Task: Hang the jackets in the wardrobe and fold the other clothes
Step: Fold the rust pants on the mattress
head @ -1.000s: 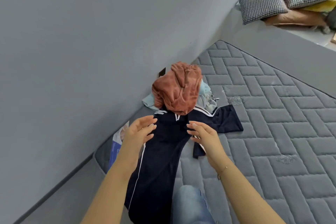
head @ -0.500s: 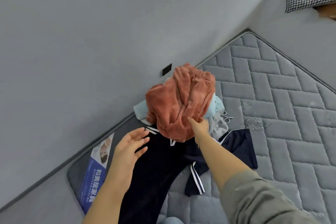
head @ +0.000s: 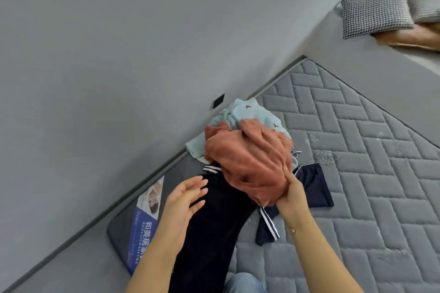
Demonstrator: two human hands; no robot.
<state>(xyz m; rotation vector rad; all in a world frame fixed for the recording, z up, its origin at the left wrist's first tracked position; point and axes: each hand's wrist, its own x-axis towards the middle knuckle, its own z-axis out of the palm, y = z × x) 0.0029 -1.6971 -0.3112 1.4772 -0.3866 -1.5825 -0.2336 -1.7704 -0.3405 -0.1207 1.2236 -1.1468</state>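
Observation:
A crumpled rust-orange garment [head: 250,162] sits on top of a clothes pile on the grey quilted mattress [head: 357,173]. My right hand [head: 291,191] grips its lower right edge, fingers tucked into the fabric. Under it lies a pale blue garment [head: 247,112] with small dark marks. A navy garment with white stripes [head: 219,226] stretches from the pile toward me. My left hand [head: 188,200] hovers open over the navy fabric, fingers spread, holding nothing.
A grey wall [head: 119,54] runs along the mattress's left edge, with a small black plate [head: 218,101] on it. A blue printed label [head: 142,228] lies at the mattress corner. A houndstooth cushion [head: 373,15] and other pillows sit at the far right.
My right hand has taken hold of the orange garment and pulled it toward me, baring more of the pale blue garment behind. The left hand stays open over the navy garment.

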